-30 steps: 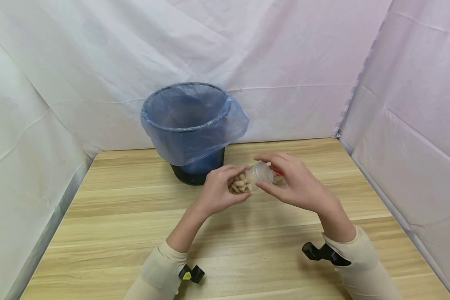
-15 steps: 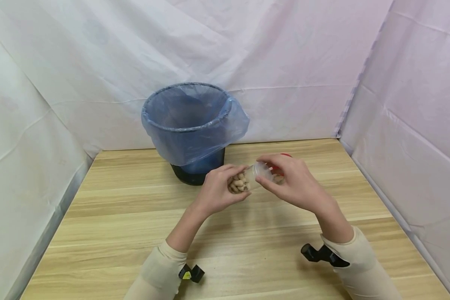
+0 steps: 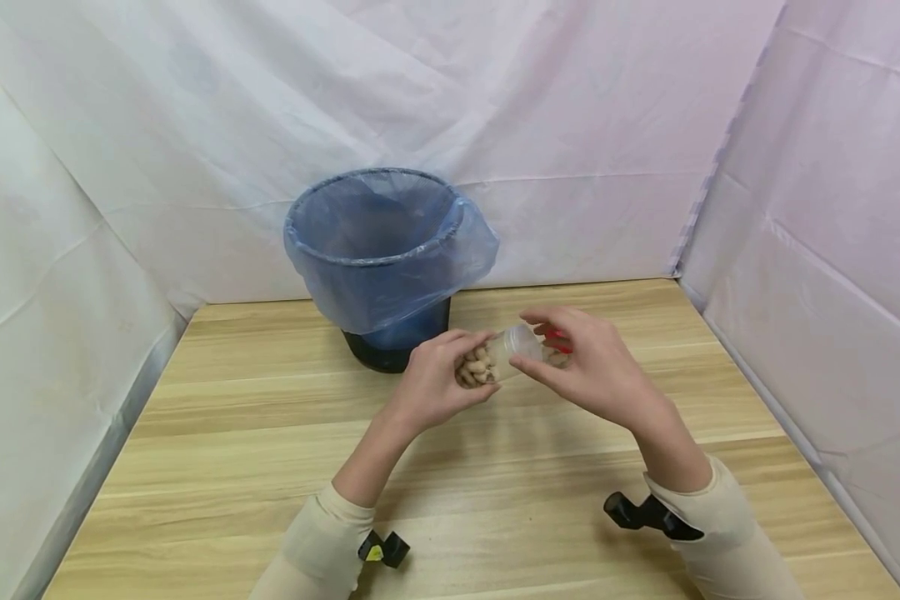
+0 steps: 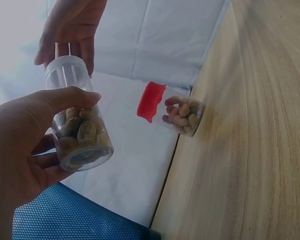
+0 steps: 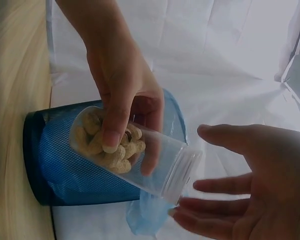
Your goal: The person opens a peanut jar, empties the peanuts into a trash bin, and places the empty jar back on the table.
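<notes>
My left hand grips a clear jar of unshelled peanuts around its lower part. The jar is tilted, its ridged, whitish top end turned toward my right hand. My right thumb and fingers are spread around that end; in the right wrist view a gap shows between them and it. Whether a cap sits on the jar I cannot tell. A second clear jar with nuts and a red, wavy-edged lid stands on the table beyond, partly hidden behind my right hand in the head view.
A dark mesh bin stands at the back of the wooden table, left of my hands. A blue plastic bag lines it and hangs over the rim. White cloth encloses the back and sides.
My right hand's fingertips have drawn back slightly to the right along the jar's top end. My left hand and the jar have stayed nearly still.
</notes>
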Tool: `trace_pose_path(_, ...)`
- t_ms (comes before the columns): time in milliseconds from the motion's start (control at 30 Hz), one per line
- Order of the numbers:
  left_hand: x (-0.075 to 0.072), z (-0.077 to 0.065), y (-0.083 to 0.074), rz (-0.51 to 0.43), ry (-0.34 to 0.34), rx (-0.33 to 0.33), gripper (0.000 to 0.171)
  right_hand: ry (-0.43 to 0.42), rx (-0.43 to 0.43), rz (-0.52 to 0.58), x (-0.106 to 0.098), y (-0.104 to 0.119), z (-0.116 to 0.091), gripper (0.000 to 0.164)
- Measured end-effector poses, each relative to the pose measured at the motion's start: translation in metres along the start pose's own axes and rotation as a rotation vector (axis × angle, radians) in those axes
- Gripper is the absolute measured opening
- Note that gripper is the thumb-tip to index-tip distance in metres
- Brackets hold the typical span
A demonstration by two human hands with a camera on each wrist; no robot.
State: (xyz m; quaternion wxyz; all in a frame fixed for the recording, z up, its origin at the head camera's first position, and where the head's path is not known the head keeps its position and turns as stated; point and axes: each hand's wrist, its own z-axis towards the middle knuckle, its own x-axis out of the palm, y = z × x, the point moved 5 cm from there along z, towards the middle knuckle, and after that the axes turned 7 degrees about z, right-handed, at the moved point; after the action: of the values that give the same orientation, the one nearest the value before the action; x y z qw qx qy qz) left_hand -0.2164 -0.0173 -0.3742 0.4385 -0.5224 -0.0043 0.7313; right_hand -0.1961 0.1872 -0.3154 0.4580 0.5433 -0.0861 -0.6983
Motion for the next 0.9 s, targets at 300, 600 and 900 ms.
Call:
trace_pose_path(300,0.0017,-0.0001,-0.0022,0.012,-0.003,0.005,0.065,0.017,0.082,0.005,0.0025,-0.0045,0.0,0.047)
trace_pose_path(600,-0.0013,-0.0002,-0.0021,0.025,-0.014,0.014,0.065,0.038,-0.084,0.0,0.0012,-0.0003,0.0007,0.045)
trace_pose_path(900,0.0001,-0.0004,-0.002,0.035,-0.002,0.013,0.066,0.047,-0.049,0.003,0.0019,-0.0018,0.0011,0.049)
